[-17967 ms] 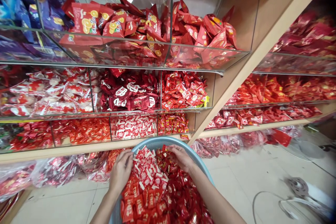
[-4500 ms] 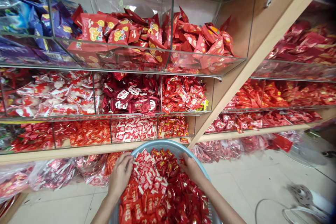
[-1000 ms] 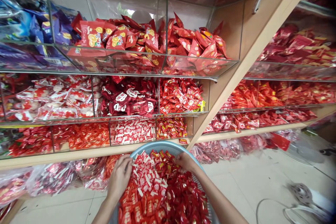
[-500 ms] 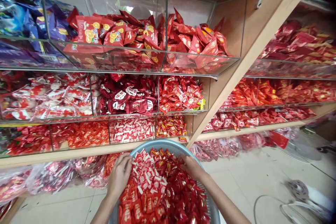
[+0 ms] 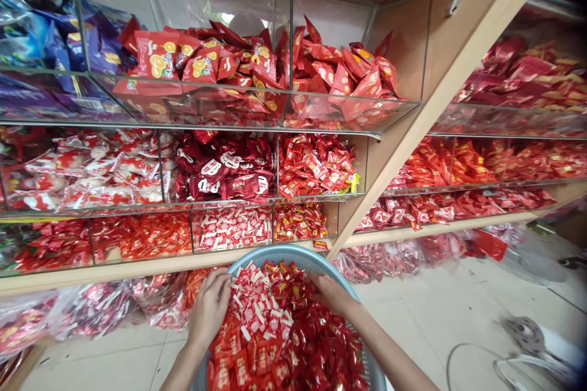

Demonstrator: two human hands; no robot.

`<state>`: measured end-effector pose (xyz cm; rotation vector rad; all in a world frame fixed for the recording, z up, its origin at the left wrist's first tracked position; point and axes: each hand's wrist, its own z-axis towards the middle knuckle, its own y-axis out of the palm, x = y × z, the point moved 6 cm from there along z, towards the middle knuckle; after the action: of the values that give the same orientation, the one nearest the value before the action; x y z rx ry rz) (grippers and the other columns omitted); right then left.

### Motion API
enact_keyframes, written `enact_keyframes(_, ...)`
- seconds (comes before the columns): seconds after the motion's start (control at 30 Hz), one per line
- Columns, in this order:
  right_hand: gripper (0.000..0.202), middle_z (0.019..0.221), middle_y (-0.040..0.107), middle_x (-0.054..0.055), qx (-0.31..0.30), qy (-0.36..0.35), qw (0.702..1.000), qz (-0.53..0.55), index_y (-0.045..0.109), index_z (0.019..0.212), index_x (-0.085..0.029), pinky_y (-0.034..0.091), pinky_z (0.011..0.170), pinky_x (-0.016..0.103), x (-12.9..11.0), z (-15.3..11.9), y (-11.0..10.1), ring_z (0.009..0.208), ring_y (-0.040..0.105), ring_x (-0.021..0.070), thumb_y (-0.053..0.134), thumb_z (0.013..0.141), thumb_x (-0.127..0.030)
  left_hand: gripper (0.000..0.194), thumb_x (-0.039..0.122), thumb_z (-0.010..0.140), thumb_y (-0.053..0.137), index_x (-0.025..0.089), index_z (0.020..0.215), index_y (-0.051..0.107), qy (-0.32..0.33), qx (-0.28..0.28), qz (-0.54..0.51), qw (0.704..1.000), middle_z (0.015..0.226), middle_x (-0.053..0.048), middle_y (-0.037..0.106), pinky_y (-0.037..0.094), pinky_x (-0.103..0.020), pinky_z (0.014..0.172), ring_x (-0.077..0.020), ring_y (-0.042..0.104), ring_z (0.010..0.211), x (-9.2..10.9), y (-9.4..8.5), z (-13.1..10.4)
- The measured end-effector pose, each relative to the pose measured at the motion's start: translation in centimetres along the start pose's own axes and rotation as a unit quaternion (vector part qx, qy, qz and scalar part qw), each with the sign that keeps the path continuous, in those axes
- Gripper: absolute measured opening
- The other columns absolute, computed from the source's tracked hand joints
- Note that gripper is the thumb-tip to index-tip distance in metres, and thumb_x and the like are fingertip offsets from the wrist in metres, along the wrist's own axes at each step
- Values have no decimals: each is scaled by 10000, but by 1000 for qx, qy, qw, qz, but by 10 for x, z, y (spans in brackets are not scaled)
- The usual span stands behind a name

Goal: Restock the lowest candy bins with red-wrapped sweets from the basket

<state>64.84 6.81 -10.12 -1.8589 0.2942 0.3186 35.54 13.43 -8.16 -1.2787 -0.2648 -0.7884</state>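
Note:
A round blue-grey plastic basket (image 5: 293, 250) with a perforated wall stands low in front of me, filled with wrapped candies in separate patches. White-and-red candies (image 5: 257, 302) lie at its left and small red ones with yellow print (image 5: 288, 275) at the back. Orange-red packets (image 5: 247, 360) fill the front left; dark red shiny candies (image 5: 323, 348) fill the front right. My left hand (image 5: 212, 302) is curled over the left rim. Inside the right rim, my right hand (image 5: 331, 294) touches the candies with bent fingers; their tips are hidden.
Glass-fronted shelves (image 5: 220, 250) of sorted candies rise behind the basket. A slanting wooden post (image 5: 394, 153) divides them. Bagged candies (image 5: 96, 308) sit under the lowest shelf. On the tiled floor at right lie a white appliance (image 5: 559, 348) and a cable (image 5: 458, 345).
My right hand has shifted slightly left and inward over the candies. My left hand stays at the rim, and the basket has barely moved.

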Motion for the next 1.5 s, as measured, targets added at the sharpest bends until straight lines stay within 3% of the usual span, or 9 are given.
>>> enact_keyframes(0.23, 241, 900, 602, 62, 2, -15, 999, -35, 493, 951, -164, 333, 646, 253, -2, 3, -3, 827, 553, 184, 527, 712, -152, 264, 345, 833, 406, 214, 945, 605, -5, -3, 0, 1000, 1106, -51, 556, 450, -337, 849, -185, 552, 984, 1, 1, 1)
enact_keyframes(0.37, 288, 902, 609, 77, -11, 15, 999, -47, 493, 1001, -155, 344, 640, 252, 0, 2, 10, 824, 565, 195, 539, 719, -184, 257, 344, 826, 414, 217, 932, 611, -1, 5, -3, 1000, 1099, -52, 560, 451, -346, 847, -189, 555, 976, 1, 0, 1)
enact_keyframes(0.6, 373, 935, 618, 105, 55, 36, 995, -75, 460, 1128, -136, 382, 705, 271, 3, -3, 34, 882, 566, 218, 526, 765, -188, 255, 338, 836, 402, 209, 951, 590, 1, -5, -14, 1000, 1117, -62, 543, 434, -364, 874, -195, 536, 1004, 0, 2, -1)
enact_keyframes(0.8, 462, 939, 624, 123, 62, 82, 991, -85, 409, 1207, -127, 398, 724, 288, -5, -3, 41, 894, 572, 234, 516, 758, -149, 259, 341, 836, 400, 213, 951, 594, 1, -2, -14, 1000, 1104, -60, 551, 440, -362, 865, -194, 542, 994, 2, 0, 0)
enact_keyframes(0.97, 315, 851, 613, 61, 92, 73, 993, -23, 483, 1024, -162, 365, 648, 255, 1, -2, 26, 798, 562, 190, 509, 713, -124, 263, 338, 826, 411, 212, 938, 613, -7, -3, -7, 1000, 1103, -51, 561, 446, -345, 862, -190, 551, 990, 2, -1, 0)
enact_keyframes(1.1, 251, 732, 565, -24, 76, 21, 995, 62, 466, 865, -190, 313, 567, 215, 6, 1, 7, 662, 509, 124, 515, 641, -89, 265, 338, 829, 405, 210, 939, 609, -6, -3, -7, 1000, 1111, -55, 558, 442, -345, 865, -192, 542, 1009, 3, -1, 0)
enact_keyframes(1.23, 285, 716, 557, -38, 47, 2, 996, 78, 467, 873, -193, 299, 556, 206, 3, 1, 1, 652, 498, 114, 543, 621, -82, 263, 339, 831, 404, 208, 944, 603, -9, -4, -10, 1000, 1121, -57, 549, 439, -345, 870, -190, 542, 1006, 2, 0, 0)
enact_keyframes(1.33, 312, 785, 592, 2, 41, 23, 999, 28, 483, 954, -187, 326, 595, 223, 1, 3, 2, 730, 537, 152, 593, 663, -151, 258, 336, 829, 406, 213, 944, 601, -3, -2, -11, 1000, 1114, -59, 550, 440, -352, 866, -194, 539, 1002, 3, -1, 0)
enact_keyframes(1.5, 320, 847, 616, 63, 113, 18, 993, -17, 464, 1079, -179, 351, 627, 240, -7, 14, -29, 776, 577, 184, 519, 805, -334, 248, 330, 830, 407, 213, 934, 599, -2, -1, -11, 1000, 1101, -55, 552, 435, -351, 873, -192, 531, 1005, 1, 0, 0)
